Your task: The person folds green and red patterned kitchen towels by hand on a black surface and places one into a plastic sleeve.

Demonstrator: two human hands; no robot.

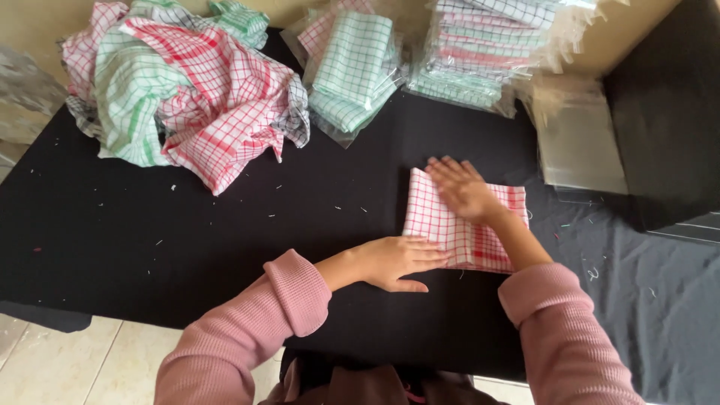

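A folded red-and-white checked cloth lies flat on the black table cover. My right hand rests palm down on top of the cloth, fingers spread toward its far left corner. My left hand lies flat at the cloth's near left edge, fingertips on the fabric. Both arms wear pink ribbed sleeves. Neither hand grips anything.
A loose heap of red, green and grey checked cloths sits at the far left. Bagged folded cloths and a taller stack of them stand at the back. Empty clear plastic bags lie right, beside a black box.
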